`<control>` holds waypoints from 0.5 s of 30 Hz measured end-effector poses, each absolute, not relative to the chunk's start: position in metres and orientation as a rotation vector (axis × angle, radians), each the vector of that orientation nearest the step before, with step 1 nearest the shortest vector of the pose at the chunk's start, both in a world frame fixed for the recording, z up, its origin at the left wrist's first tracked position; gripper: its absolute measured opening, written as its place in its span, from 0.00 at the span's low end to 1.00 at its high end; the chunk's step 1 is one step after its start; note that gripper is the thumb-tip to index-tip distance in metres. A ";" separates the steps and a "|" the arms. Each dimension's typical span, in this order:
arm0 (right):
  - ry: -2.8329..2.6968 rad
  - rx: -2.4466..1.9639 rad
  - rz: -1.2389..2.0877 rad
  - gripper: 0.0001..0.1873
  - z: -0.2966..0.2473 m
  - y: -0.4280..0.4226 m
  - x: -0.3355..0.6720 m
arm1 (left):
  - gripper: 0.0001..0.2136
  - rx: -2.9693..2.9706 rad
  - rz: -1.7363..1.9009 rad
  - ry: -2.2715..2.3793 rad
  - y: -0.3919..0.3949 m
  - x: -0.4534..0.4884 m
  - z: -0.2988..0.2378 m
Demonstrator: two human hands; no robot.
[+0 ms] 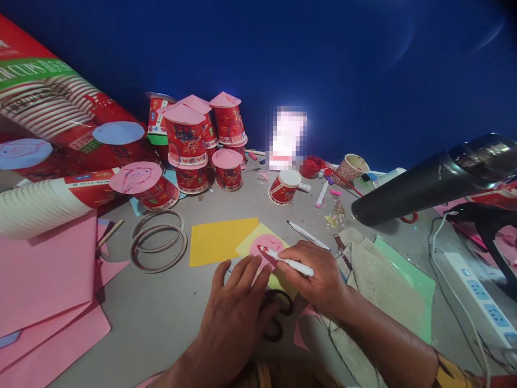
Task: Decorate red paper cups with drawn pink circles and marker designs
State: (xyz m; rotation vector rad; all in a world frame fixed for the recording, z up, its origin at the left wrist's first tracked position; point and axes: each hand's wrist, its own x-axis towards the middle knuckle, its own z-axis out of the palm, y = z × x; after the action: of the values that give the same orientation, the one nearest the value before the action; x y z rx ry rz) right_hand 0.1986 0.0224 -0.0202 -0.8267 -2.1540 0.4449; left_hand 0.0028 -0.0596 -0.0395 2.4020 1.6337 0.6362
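A small pink paper disc [267, 239] lies on a pale yellow sheet [244, 249] near the middle of a grey table [161, 318], just beyond the person's fingers. The right hand [323, 272] is closed round a white marker [301, 267], its red tip touching the disc; the left hand [238, 302] lies palm down, fingers spread and loosely apart, their tips at the disc's near edge. From where I stand, the drawing looks only partly done — red marks gather round the tip, while other pink patches seem bare, though the hands hide some of it. Dark scissor handles [291, 305] show beside the left thumb. Just beyond the right hand lies a second marker [309, 235]; a deeper yellow sheet [218, 241] and two tape rings [177, 249] sit to the left. Farther back, red paper cups [186, 141] stand with pink cone tops already on, a marked pink round [135, 177] covers another cup — and one upturned cup [284, 189] has a plain white top.
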 end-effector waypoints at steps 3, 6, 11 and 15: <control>-2.157 -0.825 0.440 0.05 -0.021 0.023 0.198 | 0.20 2.408 0.631 1.625 -0.059 0.003 -0.039; -2.172 -0.806 0.418 0.05 -0.022 0.023 0.198 | 0.20 2.411 0.628 1.631 -0.060 0.003 -0.040; -2.182 -0.802 0.390 0.03 -0.024 0.023 0.198 | 0.20 2.411 0.611 1.629 -0.060 0.002 -0.041; -2.196 -0.821 0.376 0.03 -0.023 0.021 0.200 | 0.19 2.420 0.593 1.632 -0.060 0.002 -0.041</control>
State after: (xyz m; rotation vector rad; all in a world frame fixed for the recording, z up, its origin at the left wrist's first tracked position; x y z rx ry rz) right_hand 0.2001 0.0210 -0.0229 -0.8215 -2.1964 0.3760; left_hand 0.0023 -0.0596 -0.0409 2.4198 1.6315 0.5925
